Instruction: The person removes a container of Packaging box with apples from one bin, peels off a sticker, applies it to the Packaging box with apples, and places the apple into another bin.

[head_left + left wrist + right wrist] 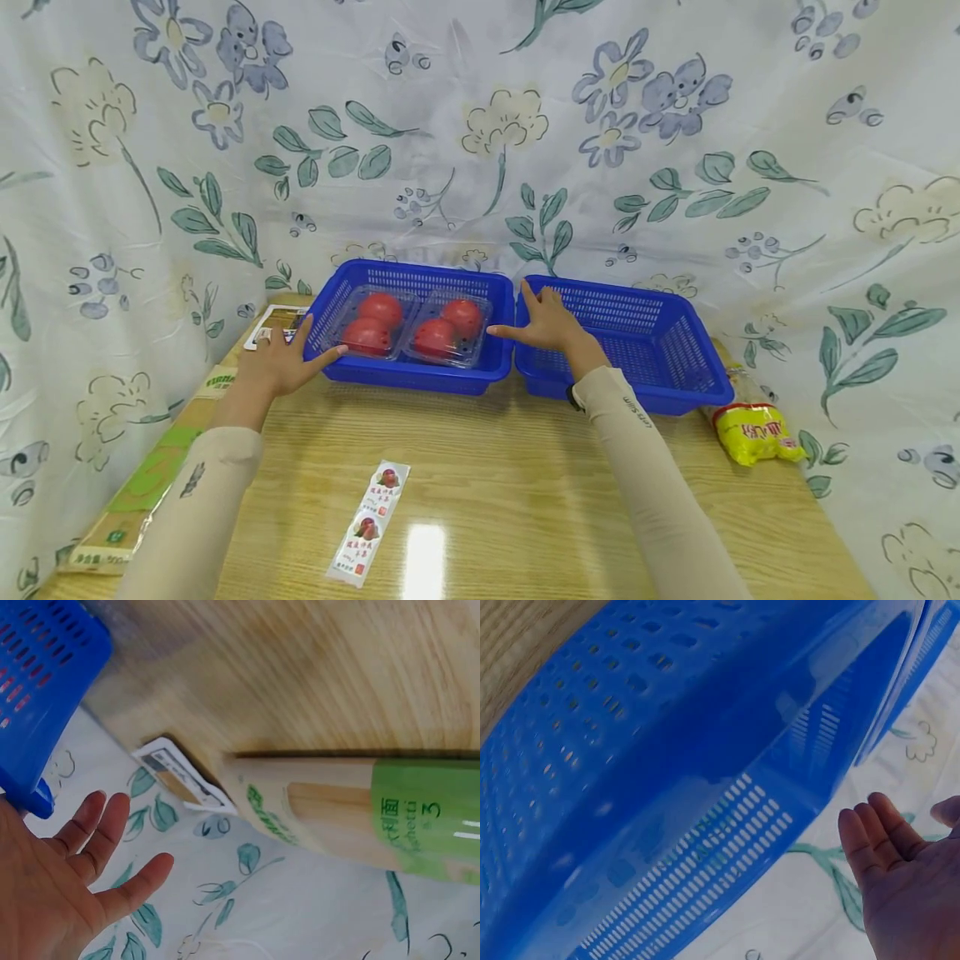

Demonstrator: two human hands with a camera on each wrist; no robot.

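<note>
A blue plastic basket [408, 381] on the left bears two clear lidded boxes, each with two round red fruits that look like tomatoes [437, 337]. Beside it stands a second blue basket [637, 354] with nothing in it. My left hand [277, 362] is at the left basket's left end, fingers spread and thumb out over the rim; whether it touches is unclear. Over the adjoining rims of both baskets is my right hand [551, 323], fingers extended and thumb pointing left. In the right wrist view its palm [922, 900] holds nothing.
A strip of two fruit-printed labels [367, 525] lies on the wooden table, nearer me. Along the left edge are a spaghetti packet [322, 802] and a small white-edged packet [180, 774]. A yellow bag [757, 433] sits at the right. Flowered cloth [450, 150] hangs behind.
</note>
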